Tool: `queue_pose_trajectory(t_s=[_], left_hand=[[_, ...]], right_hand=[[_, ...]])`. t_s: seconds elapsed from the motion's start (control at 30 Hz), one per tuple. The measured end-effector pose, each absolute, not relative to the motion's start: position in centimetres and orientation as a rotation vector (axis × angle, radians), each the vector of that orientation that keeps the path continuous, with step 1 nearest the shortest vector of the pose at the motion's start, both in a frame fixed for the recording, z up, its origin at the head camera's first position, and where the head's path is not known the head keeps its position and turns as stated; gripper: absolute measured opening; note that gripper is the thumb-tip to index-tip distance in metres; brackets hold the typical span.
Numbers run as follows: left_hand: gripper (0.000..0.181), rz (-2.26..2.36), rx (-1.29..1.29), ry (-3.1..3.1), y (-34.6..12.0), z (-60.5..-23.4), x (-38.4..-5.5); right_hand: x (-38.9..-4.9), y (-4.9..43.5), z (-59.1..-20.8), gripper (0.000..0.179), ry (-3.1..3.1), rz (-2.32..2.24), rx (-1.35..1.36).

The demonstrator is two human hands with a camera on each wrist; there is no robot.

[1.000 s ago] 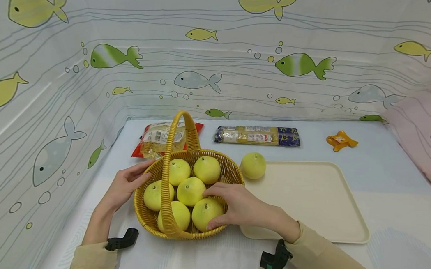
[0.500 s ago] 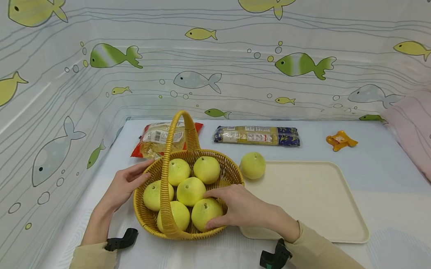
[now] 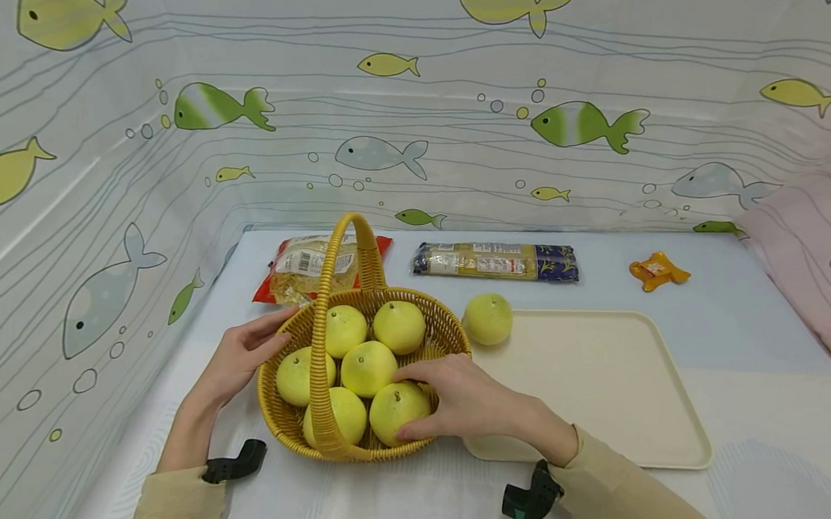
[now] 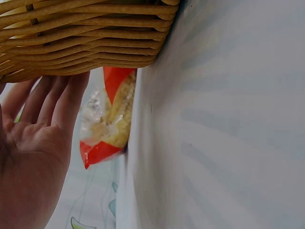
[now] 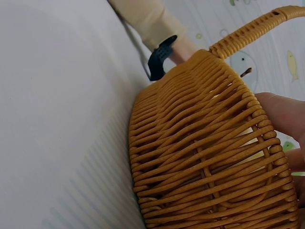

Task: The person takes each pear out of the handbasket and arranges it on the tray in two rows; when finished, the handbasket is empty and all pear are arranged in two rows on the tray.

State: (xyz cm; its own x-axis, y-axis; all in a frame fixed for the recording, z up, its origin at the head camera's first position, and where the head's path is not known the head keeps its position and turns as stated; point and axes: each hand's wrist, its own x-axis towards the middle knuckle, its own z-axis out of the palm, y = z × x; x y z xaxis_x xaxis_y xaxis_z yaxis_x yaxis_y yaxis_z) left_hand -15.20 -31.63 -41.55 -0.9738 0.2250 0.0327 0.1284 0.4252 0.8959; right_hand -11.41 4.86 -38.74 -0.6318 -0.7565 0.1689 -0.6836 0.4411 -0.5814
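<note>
A yellow wicker basket (image 3: 277, 415) with a tall arched handle stands left of centre in the head view, holding several round yellow-green pears. My left hand (image 3: 239, 361) touches the basket's left side, its thumb at the rim. In the left wrist view, the left hand's long fingers (image 4: 66, 100) reach straight along the outside of the woven wall. My right hand (image 3: 459, 396) reaches over the basket's right rim and grips the near-right pear (image 3: 399, 415), fingers over its top and thumb on its near side. The wall hides most of this grip in the right wrist view.
A cream tray (image 3: 587, 384) lies right of the basket, with a lone pear (image 3: 488, 319) at its far-left corner. Behind are a red-and-clear food bag (image 3: 302, 270), a long noodle pack (image 3: 494, 262) and a small orange packet (image 3: 659, 271). Fish-printed curtains (image 3: 454, 186) enclose the table.
</note>
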Motion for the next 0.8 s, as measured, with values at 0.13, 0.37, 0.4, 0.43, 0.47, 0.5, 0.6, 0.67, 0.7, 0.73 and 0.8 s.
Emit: queue_pose_trajectory(t_s=[0.13,0.37,0.4,0.43,0.47,0.5,0.6,0.67,0.7,0.73,0.8], left_hand=[[0.048,1.598,0.319,2.577,-31.66,-41.55,-15.21],[0.047,1.594,0.321,2.58,-31.63,-41.49,-15.26],[0.047,1.596,0.322,2.58,-31.63,-41.49,-15.27],[0.047,1.597,0.323,2.579,-31.63,-41.49,-15.28],[0.047,1.6,0.325,2.577,-31.63,-41.49,-15.28],[0.047,1.6,0.327,2.578,-31.64,-41.51,-15.29],[0.047,1.597,0.331,2.579,-31.68,-41.56,-15.3],[0.047,1.599,0.335,2.577,-31.7,-41.59,-15.3],[0.047,1.598,0.335,2.576,-31.71,-41.59,-15.29],[0.047,1.6,0.336,2.575,-31.71,-41.59,-15.28],[0.047,1.599,0.334,2.574,-31.7,-41.57,-15.25]], right_hand=[[-11.47,4.88,-38.79,0.054,2.56,-0.975,-1.287],[-11.45,4.87,-38.66,0.053,2.56,-1.003,-1.273],[-11.45,4.88,-38.64,0.053,2.559,-1.005,-1.268],[-11.45,4.89,-38.63,0.053,2.558,-1.008,-1.263],[-11.45,4.91,-38.62,0.053,2.557,-1.011,-1.257],[-11.46,4.92,-38.61,0.053,2.555,-1.014,-1.251],[-11.49,4.93,-38.6,0.053,2.548,-1.027,-1.237],[-11.51,4.95,-38.6,0.053,2.54,-1.035,-1.228],[-11.52,4.96,-38.59,0.053,2.536,-1.041,-1.222],[-11.54,4.98,-38.59,0.053,2.532,-1.048,-1.215],[-11.57,5.03,-38.6,0.053,2.521,-1.062,-1.201]])
